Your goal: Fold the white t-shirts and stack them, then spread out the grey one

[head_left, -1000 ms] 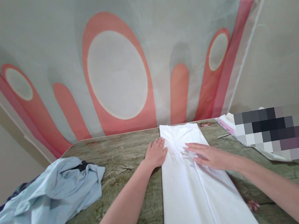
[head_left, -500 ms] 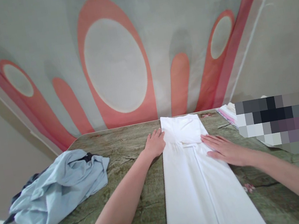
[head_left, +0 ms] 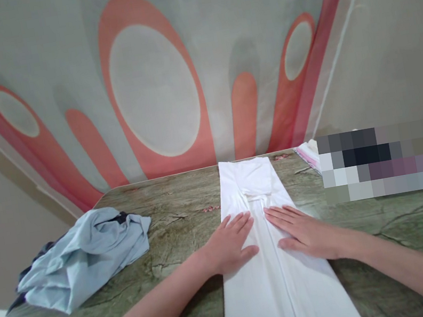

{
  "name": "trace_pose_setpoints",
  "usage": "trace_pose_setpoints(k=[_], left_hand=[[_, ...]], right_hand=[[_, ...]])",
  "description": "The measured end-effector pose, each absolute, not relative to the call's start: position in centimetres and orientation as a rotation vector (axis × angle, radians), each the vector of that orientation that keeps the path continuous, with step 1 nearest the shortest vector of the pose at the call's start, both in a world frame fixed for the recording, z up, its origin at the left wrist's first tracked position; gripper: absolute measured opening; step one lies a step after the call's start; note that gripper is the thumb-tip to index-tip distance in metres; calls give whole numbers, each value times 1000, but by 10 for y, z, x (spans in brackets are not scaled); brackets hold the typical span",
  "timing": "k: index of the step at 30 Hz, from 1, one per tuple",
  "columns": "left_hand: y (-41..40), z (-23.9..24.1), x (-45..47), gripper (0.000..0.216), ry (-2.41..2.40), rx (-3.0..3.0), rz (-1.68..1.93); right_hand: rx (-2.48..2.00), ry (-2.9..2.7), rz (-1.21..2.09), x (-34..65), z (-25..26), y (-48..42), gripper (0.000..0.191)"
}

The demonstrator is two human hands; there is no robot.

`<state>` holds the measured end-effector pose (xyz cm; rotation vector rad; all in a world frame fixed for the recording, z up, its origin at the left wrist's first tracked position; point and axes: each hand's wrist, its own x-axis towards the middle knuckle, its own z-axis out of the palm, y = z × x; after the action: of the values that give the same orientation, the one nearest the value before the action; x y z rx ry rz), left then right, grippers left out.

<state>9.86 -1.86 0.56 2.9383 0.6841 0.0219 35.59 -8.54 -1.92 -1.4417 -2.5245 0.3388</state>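
A long white garment point(head_left: 276, 288), folded into a narrow strip, lies lengthwise on the green marbled table point(head_left: 172, 214). My left hand point(head_left: 230, 242) rests flat on the garment's left half, fingers stretched out and pointing away from me. My right hand point(head_left: 302, 229) lies flat on the right half, fingers spread, close beside the left one. Both palms press the cloth just below the folded collar part at the far end. Neither hand holds anything.
A crumpled light blue garment point(head_left: 85, 255) with a dark piece under it sits at the table's left. White and pink cloth point(head_left: 308, 153) lies at the far right next to a blurred-out area. A wall hanging with red ovals rises behind the table.
Both hands have come nearer to me and closer together: the left moved from the table at the garment's edge onto the cloth, the right from its right edge to the middle.
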Motion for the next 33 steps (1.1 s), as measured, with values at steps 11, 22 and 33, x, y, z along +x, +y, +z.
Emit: trace_pose_setpoints(k=[11,22,33], left_hand=[[50,-11,119,65,1113,2910,64],[137,-18,128,67,1305,2823,10],[94,-17,132,57,1142,2889,-11]], right_hand=[[-1713,-2433,167,374,-44,-10,73],[-1721,-2507,77,379,-38,96,70],[-1520,-2485,52,347,-38,51,59]])
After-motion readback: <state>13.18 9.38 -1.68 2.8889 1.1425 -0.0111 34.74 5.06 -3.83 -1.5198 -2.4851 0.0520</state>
